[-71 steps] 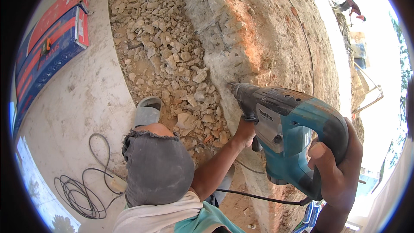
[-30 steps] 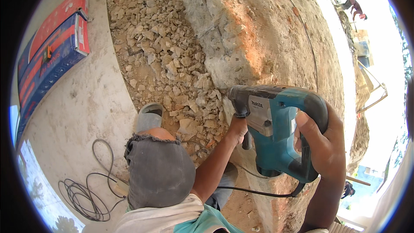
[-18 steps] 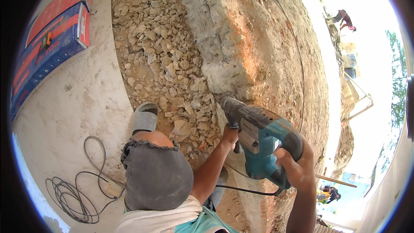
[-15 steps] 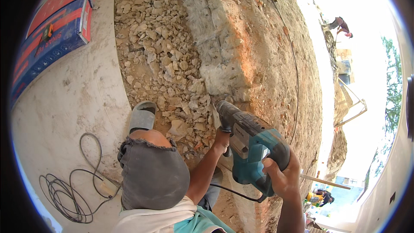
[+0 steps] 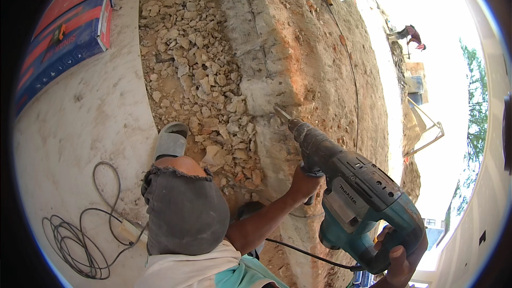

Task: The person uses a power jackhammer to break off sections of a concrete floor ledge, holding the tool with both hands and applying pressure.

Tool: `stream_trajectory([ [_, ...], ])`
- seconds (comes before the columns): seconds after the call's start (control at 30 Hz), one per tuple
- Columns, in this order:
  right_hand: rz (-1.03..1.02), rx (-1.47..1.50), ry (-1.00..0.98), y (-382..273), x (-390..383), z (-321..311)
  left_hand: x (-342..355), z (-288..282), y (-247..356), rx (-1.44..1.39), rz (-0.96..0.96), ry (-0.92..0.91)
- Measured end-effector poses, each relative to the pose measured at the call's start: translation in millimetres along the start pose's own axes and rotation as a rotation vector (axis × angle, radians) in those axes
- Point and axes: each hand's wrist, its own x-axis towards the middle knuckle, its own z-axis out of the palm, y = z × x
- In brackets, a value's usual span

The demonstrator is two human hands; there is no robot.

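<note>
A teal and dark grey demolition hammer (image 5: 368,181) slants across the lower right, held in both hands. My left hand (image 5: 307,182) is closed round its side handle, just behind the nose. My right hand (image 5: 399,260) grips the D-shaped rear handle, thumb visible. The thin chisel bit (image 5: 284,113) points up and left at the broken edge of a concrete strip (image 5: 265,96); whether its tip touches I cannot tell. A black power cord (image 5: 314,257) runs left from the tool's rear. Beside the strip lies a trench of broken rubble (image 5: 200,69).
My bent knee (image 5: 186,208) and grey shoe (image 5: 172,141) are left of the tool. A coiled cable (image 5: 80,245) lies on the pale slab (image 5: 80,122). Blue and red boxes (image 5: 66,48) stand at upper left. Far right, another person (image 5: 409,36) bends over near a wooden frame (image 5: 426,128).
Both hands have drawn the demolition hammer back to the lower right, away from the rubble. Its chisel bit, hidden before, now shows. The view has shifted slightly.
</note>
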Motion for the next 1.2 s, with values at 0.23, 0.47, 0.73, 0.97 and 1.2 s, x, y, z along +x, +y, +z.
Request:
stream_trajectory([
  [0.23,0.037,-0.008,0.011,-5,8,22,20,-13,-18,-0.158,-0.1,-0.066],
  [0.47,-0.104,-0.084,-0.009,-1,19,32,30,-34,-20,-0.23,-0.186,-0.126],
  [0.73,0.038,0.115,-0.061,-6,35,32,31,-30,7,-0.271,-0.203,-0.147],
  [0.97,0.069,0.209,-0.05,-4,38,37,25,-24,30,-0.212,-0.227,-0.014],
  [1.2,0.073,0.121,0.127,18,45,34,47,-35,-5,-0.147,-0.172,-0.063],
])
